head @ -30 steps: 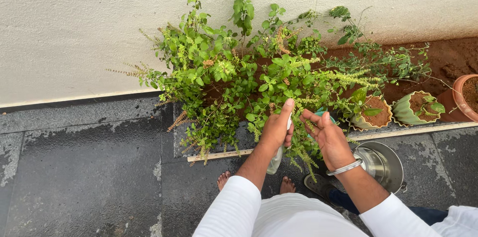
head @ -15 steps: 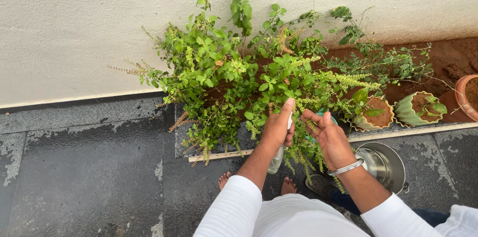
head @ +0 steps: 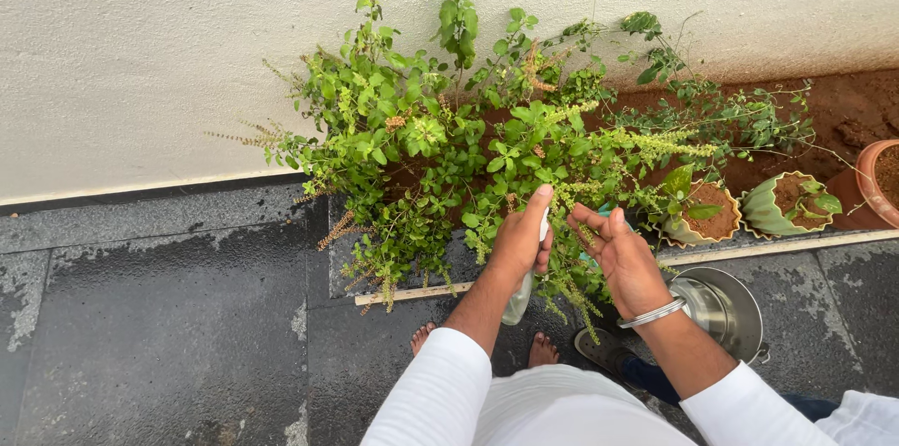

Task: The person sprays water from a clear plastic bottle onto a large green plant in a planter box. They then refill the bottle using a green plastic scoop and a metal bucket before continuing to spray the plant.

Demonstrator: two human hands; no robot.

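Against the pale wall (head: 140, 52), over the bushy green plant (head: 449, 156), my left hand (head: 520, 245) is wrapped tight around a small spray bottle (head: 518, 301), thumb stretched up along its top, nozzle in among the leaves. My right hand (head: 623, 259) is spread open, holding nothing, brushing the seed stalks beside it. The paving (head: 169, 315) looks wet, but I cannot tell how much foliage is misted; the small pots (head: 749, 207) lie well aside.
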